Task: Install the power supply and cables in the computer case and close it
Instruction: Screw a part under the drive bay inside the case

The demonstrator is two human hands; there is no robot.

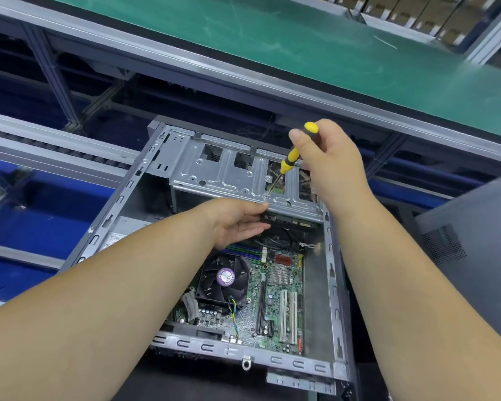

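Head view: right hand (329, 157) fingers grip a screwdriver (290, 159) on the drive cage (229, 175); left hand (237, 221) fingers straight beneath it.

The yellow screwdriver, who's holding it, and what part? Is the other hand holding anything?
The right hand grips the screwdriver by its yellow handle. The left hand lies with straight fingers against a black drive under the metal cage, gripping nothing.
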